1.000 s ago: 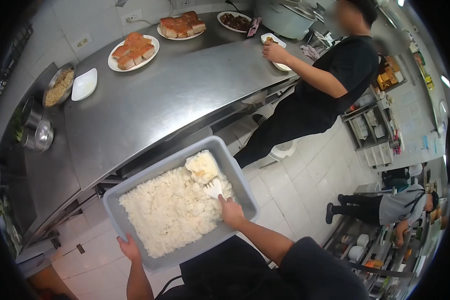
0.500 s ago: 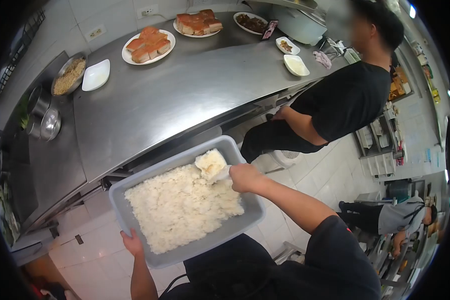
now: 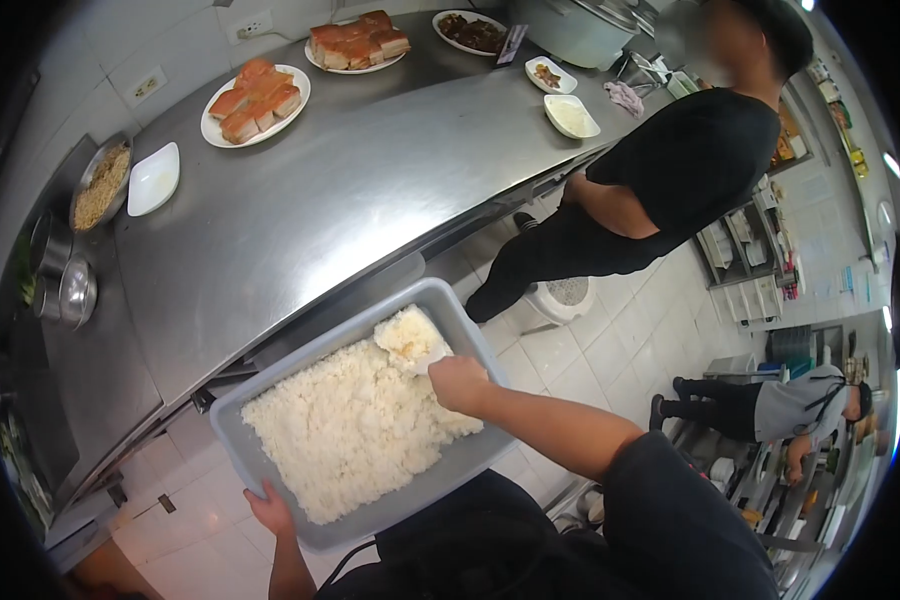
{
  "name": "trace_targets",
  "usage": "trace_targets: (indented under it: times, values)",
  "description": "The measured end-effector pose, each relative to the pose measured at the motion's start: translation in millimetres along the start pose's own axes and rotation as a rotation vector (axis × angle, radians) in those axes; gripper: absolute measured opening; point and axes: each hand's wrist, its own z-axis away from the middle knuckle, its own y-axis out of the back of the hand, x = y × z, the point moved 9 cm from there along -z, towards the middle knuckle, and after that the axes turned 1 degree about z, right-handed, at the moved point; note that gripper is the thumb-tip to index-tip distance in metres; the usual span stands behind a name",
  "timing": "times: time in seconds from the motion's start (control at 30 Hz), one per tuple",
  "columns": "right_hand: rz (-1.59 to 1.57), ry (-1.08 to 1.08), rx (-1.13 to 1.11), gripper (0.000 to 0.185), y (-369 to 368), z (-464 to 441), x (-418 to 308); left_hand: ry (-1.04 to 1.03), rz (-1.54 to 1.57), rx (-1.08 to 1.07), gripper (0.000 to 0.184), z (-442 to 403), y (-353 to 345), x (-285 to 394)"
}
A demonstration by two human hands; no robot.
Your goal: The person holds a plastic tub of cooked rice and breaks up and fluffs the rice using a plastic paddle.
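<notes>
Our right hand is clamping its fingers on the paddle, rice beyond them; our left hand, grip unclear, is presumably steadying the tub.

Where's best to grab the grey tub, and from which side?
Probably by the grey tub's rim, on the left end toward the near corner, coming from outside, where the left hand is: the wall there rises clear above the rice.
</notes>
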Motion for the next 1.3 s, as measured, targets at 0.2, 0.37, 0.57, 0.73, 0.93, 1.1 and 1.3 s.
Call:
trace_targets:
  times: [0.2,0.37,0.57,0.73,0.93,1.1,1.3]
  values:
    - [-0.073,-0.047,0.02,0.025,1,-27,3,0.01,-0.015,-0.053,0.042,5,3,9]
    - [-0.048,-0.044,0.023,0.028,8,-51,-1,0.036,-0.036,-0.003,0.039,4,4,1]
    - [-0.008,-0.091,0.023,0.028,-2,-62,-1,0.029,0.006,-0.019,0.047,0,-1,-14]
    - [-0.024,-0.054,0.057,0.03,-54,-45,10,-0.105,-0.157,0.075,0.05,-1,1,-20]
    - [-0.023,-0.056,0.312,0.066,-151,7,36,0.014,-0.068,0.016,0.038,9,13,3]
    - [-0.099,-0.112,0.344,0.063,-146,47,45,0.087,-0.135,-0.004,0.036,1,7,-5]
    - [0.015,-0.08,0.156,0.035,-71,59,61,0.085,-0.134,-0.006,0.038,5,12,-2]
